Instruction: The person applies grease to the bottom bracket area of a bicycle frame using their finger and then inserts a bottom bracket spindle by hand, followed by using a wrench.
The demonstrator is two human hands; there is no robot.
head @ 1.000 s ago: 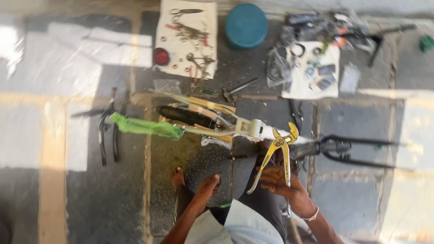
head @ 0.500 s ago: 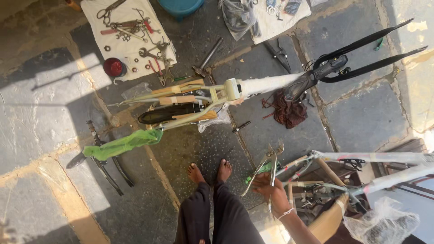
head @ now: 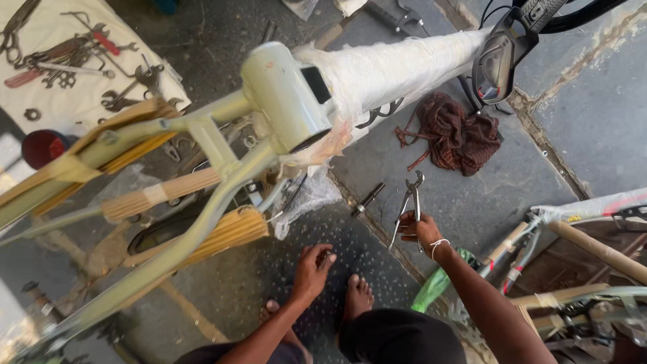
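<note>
1. Leftmost, a white cloth (head: 74, 101) lies spread on the stone floor (head: 593, 128), strewn with spanners and other small metal hand tools (head: 74, 57); a round dark red cap (head: 42, 147) sits at its lower edge.
2. Next, a pale cream-green metal bicycle frame (head: 222, 162) slants across the middle of the view, its tubes partly bound in strips of tan corrugated cardboard (head: 222, 232), with crumpled clear plastic film (head: 306, 199) hanging under its thick head tube.
3. From that head tube, a tube wrapped in white foam sheeting (head: 404, 67) runs up to the right, ending near a black fork part (head: 502, 61).
4. Below, the person's left hand (head: 311, 269) is lowered near the floor, fingers curled loosely and narrow, holding nothing that I can make out; two bare feet (head: 357, 296) stand just beside it.
5. A short dark metal bolt-like piece (head: 367, 199) lies on the floor between frame and right hand.
6. The right hand (head: 421, 232), a white thread at its wrist, has its fingers closed around the handles of grey steel pliers (head: 408, 205), which point upward, jaw tips slightly parted, above the floor.
7. A crumpled dark maroon rag (head: 458, 131) lies on the floor well above that hand.
8. Rightmost, a second wrapped bicycle frame (head: 586, 229) lies at the edge, with a green plastic bag (head: 435, 290) near it.
</note>
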